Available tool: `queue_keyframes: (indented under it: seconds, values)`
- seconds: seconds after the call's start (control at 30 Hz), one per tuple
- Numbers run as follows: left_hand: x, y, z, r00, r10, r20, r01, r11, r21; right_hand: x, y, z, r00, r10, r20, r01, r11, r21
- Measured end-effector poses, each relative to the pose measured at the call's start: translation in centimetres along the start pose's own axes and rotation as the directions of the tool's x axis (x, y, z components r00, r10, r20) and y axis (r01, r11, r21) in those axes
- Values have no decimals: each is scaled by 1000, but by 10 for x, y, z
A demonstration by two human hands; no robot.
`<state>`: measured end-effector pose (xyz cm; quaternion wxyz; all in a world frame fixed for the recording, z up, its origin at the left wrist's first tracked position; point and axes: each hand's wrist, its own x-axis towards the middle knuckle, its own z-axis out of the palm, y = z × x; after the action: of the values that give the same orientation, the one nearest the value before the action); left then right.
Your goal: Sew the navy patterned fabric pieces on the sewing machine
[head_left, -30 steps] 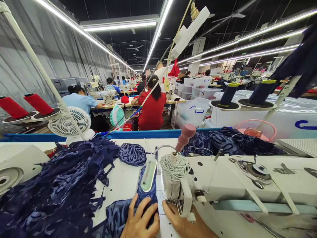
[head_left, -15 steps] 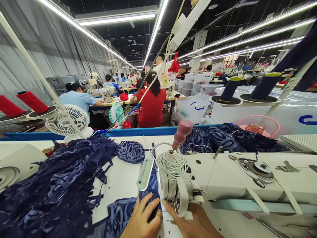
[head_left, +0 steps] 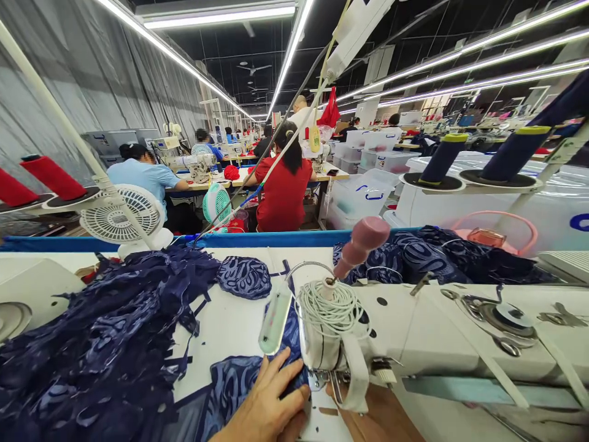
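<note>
My left hand [head_left: 271, 399] lies with fingers stretched out on a navy patterned fabric piece [head_left: 291, 331], just left of the needle area of a white sewing machine [head_left: 331, 350]. More of the patterned fabric [head_left: 234, 380] spreads under and left of that hand. My right hand [head_left: 372, 411] reaches in beneath the machine head; the head hides its fingers, so their grip does not show. A small work lamp [head_left: 275, 324] on a bendable neck hangs above the left fingertips. On top of the head sit a coil of pale cord [head_left: 329, 307] and a pink-handled tool [head_left: 363, 242].
Navy scraps [head_left: 105, 344] are heaped at the left. Another patterned piece [head_left: 243, 276] lies at the table's far side, with bundled fabric [head_left: 414, 255] behind the machine. A white fan [head_left: 120, 213] and thread cones [head_left: 444, 159] stand around. A co-worker in red [head_left: 283, 190] sits ahead.
My left hand has slid slightly toward the upper right on the fabric. The right hand has drawn further under the machine head, its fingertips now covered. The view has shifted a little.
</note>
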<state>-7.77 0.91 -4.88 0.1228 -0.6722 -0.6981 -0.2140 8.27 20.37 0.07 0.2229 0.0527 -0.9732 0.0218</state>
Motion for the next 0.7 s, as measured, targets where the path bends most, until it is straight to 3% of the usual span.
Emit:
queue_keyframes:
  seconds: [0.17,0.27,0.4,0.7]
  values:
    - [20,7,-25,988,-6,157,19,996,-82,-13,0,1,999,41,36,-46,990,135]
    - [30,9,-32,991,-13,129,35,986,-165,-16,-2,7,996,89,20,-91,981,170]
    - [31,8,-28,994,0,105,28,964,-263,-14,-5,4,994,106,-5,-103,977,187]
    - [33,4,-26,996,15,86,12,951,-309,-7,-6,-1,993,118,-11,-114,974,196]
